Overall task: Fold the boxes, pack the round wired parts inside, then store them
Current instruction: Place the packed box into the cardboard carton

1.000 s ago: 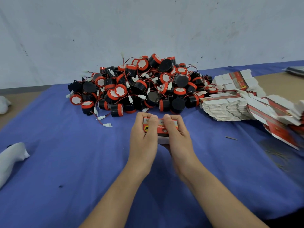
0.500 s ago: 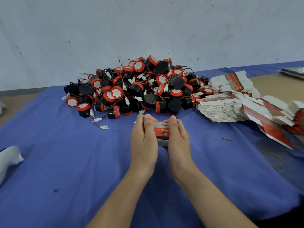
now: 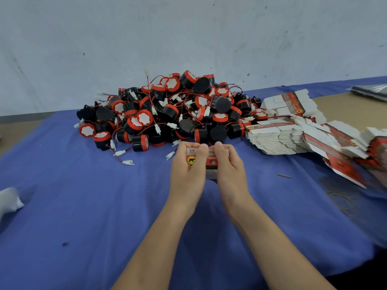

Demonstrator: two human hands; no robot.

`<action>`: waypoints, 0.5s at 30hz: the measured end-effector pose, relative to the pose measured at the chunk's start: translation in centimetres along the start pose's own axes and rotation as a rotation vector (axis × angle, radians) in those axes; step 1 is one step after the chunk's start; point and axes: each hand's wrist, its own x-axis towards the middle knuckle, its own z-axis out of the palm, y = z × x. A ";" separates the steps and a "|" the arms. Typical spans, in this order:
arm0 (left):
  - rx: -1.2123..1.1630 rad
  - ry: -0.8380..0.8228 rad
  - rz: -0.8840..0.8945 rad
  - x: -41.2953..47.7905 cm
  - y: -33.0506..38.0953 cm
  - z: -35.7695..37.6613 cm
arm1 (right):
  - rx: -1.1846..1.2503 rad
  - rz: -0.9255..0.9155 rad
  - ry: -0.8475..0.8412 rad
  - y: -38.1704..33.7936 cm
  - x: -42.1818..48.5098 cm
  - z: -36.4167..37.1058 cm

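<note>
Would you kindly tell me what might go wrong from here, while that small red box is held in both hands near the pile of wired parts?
1. The left hand and right hand both pinch the small box; thumb pressure may crease a flap.
2. The round wired parts lie with their wires tangled; lifting one may drag others along.
3. The flat boxes to the right are fanned and slumping; a nudge could spill them.

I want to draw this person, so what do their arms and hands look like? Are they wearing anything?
Both arms are bare. The left hand and the right hand wear no gloves, and I can see no rings. The left forearm and the right forearm show no sleeves, watch or bracelet as far as the picture reaches.
</note>
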 end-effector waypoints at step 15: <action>0.056 0.066 -0.001 -0.9 -0.9 2.3 | 0.037 0.097 0.155 0.3 -0.3 -1.9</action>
